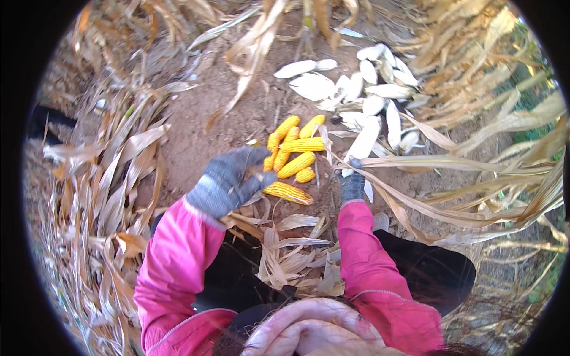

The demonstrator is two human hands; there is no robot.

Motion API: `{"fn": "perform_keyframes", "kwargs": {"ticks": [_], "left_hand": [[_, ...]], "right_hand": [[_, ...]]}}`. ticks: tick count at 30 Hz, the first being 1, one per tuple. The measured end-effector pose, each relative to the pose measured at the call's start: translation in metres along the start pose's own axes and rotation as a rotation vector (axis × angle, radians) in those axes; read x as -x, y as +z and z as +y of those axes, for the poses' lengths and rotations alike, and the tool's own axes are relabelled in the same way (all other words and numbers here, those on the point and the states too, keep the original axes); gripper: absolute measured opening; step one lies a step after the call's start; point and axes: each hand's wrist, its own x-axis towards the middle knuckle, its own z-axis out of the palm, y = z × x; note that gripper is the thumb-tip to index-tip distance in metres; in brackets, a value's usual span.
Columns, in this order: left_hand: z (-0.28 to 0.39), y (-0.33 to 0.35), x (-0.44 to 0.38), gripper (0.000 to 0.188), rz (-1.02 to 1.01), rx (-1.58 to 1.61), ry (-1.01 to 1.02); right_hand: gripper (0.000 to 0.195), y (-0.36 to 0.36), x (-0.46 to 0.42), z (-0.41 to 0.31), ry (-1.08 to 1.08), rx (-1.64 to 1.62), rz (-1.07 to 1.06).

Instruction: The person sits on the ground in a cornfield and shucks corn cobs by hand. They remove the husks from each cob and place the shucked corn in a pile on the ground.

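Observation:
My left hand (227, 180), in a grey knit glove, is held with thumb and fingers apart at the left side of a small pile of husked yellow corn cobs (297, 164). Its thumb comes close to the lowest cob (288, 192), which lies slightly apart from the others. My right hand (352, 183), also gloved, grips the near end of a pale ear of corn still in its husk (366, 137). The far end of that ear points towards a heap of other unhusked ears (387, 91). My right palm and most of its fingers are hidden.
Dry corn stalks and leaves (498, 178) reach in from the right, some crossing close to my right hand. Loose husks (294, 244) lie between my knees. More dry leaves (116, 191) cover the left side. Bare brown soil (191, 129) shows beyond my left hand.

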Motion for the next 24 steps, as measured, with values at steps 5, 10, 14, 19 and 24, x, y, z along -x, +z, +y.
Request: {"fn": "perform_keyframes", "kwargs": {"ticks": [5,10,14,19,24], "left_hand": [[-0.016,-0.027,-0.012,0.045,0.135,0.267,-0.230],[-0.018,-0.032,-0.014,0.040,0.359,0.606,-0.210],[-0.014,-0.034,-0.003,0.030,0.383,1.001,-0.190],[-0.013,-0.029,-0.002,0.020,0.481,1.176,-0.025],[-0.017,-0.050,0.008,0.019,0.684,1.111,0.073]], "right_hand": [[0.040,0.066,0.043,0.051,0.217,0.006,-0.566],[0.071,0.102,0.081,0.088,0.176,0.441,-0.845],[0.077,0.136,0.130,0.063,0.091,0.708,-0.926],[0.067,0.170,0.163,0.034,0.132,0.337,-0.760],[0.043,0.148,0.117,0.007,0.237,0.060,-0.577]]}}
